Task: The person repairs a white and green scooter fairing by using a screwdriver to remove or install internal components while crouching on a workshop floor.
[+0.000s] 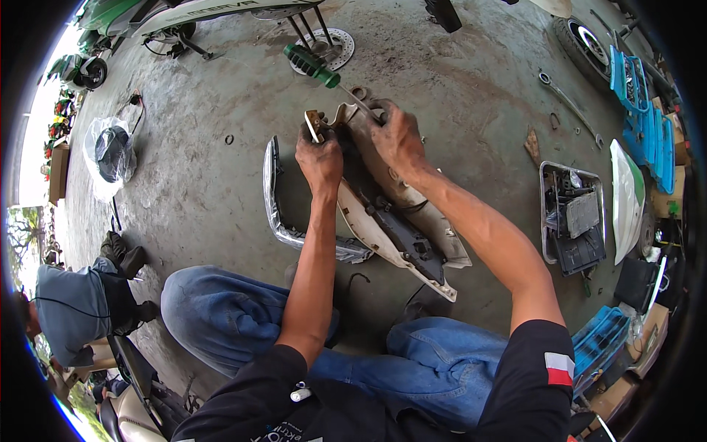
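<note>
2 grips — left hand on panel, right hand on green-handled screwdriver, lettered white bodywork

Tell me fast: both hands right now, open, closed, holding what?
Left hand: closed, gripping the far end of the pale panel.
Right hand: closed on the shaft of the green-handled screwdriver.

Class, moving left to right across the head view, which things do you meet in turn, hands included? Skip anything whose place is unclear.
Wrapped bundle → ring → left hand → right hand → tray → white-green panel.
</note>
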Tool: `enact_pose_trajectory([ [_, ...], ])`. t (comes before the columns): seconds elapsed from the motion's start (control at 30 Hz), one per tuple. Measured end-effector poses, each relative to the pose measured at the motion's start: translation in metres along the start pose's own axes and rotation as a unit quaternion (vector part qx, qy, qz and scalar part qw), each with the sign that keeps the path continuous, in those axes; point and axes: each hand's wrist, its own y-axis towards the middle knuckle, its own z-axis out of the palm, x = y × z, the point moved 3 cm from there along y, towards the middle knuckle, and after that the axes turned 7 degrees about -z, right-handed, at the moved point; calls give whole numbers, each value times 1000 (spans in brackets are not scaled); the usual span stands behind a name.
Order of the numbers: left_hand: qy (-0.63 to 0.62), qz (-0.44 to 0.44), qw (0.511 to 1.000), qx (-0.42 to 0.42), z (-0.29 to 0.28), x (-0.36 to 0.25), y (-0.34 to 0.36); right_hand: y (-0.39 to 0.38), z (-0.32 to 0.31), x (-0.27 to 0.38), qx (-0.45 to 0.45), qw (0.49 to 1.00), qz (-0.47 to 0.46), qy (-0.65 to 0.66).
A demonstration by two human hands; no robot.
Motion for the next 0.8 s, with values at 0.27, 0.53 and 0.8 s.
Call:
enact_pose_trajectory([
  [0.27,-28,-79,996,14,-17,49,27,-31,-30,-102,89,972,218,28],
  [0.53,-25,-56,997,44,-19,46,25,-49,-53,-106,203,934,294,11],
  [0.8,-113,-129,985,-10,-50,117,43,-106,-88,-47,360,885,294,39],
])
